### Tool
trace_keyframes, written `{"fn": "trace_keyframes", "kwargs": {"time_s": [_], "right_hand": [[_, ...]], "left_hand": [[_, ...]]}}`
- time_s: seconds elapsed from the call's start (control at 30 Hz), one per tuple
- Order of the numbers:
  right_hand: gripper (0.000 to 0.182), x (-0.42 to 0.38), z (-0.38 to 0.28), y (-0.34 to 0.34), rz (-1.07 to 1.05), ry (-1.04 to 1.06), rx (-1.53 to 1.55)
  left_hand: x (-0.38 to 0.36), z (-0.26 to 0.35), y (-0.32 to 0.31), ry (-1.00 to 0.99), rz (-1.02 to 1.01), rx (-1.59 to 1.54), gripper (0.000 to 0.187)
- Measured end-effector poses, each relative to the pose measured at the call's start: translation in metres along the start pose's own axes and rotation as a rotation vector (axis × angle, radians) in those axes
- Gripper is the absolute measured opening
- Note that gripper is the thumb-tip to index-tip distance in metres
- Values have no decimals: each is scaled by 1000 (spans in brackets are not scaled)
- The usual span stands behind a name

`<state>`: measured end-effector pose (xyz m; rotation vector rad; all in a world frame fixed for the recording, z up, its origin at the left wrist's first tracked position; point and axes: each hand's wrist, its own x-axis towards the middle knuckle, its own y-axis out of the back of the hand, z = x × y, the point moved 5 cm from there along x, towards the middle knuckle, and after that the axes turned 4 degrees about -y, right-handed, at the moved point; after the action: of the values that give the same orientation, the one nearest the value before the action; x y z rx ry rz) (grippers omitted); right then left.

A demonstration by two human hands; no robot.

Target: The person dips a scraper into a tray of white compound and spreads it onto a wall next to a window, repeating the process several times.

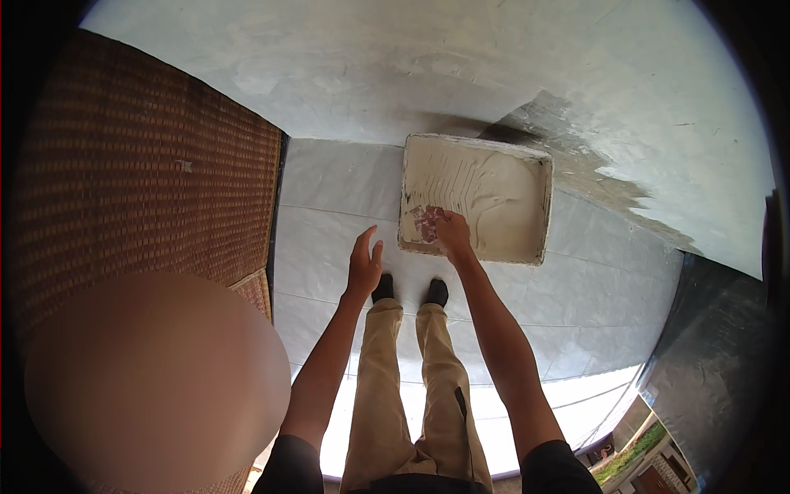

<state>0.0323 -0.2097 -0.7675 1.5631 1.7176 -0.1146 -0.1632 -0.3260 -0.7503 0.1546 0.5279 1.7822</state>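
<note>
A shallow rectangular tray (548, 202) holds smooth cream-coloured paste (502, 185) with ridged lines across its left half. Over the tray's lower left part, my right hand (453, 233) grips a reddish, paste-smeared flat piece (426, 222). Whether that piece touches the paste is hard to tell. My left hand (364, 262) is empty, its fingers apart, to the left of the tray above the grey floor.
Behind the tray rises a pale wall (329, 74) with a darker grey patch (576, 144). Brown woven matting (164, 165) covers the left side. My feet stand on the tiled floor (329, 181) just before the tray. A dark sheet (716, 346) lies at right.
</note>
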Motion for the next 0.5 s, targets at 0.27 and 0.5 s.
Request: {"fn": "trace_keyframes", "kwargs": {"time_s": [0.27, 0.5], "right_hand": [[22, -33, -23, 44, -375, -294, 264], [16, -93, -89, 127, -516, -236, 587]], "left_hand": [[17, 47, 17, -67, 22, 4, 36], [56, 188, 51, -343, 39, -56, 37]]}}
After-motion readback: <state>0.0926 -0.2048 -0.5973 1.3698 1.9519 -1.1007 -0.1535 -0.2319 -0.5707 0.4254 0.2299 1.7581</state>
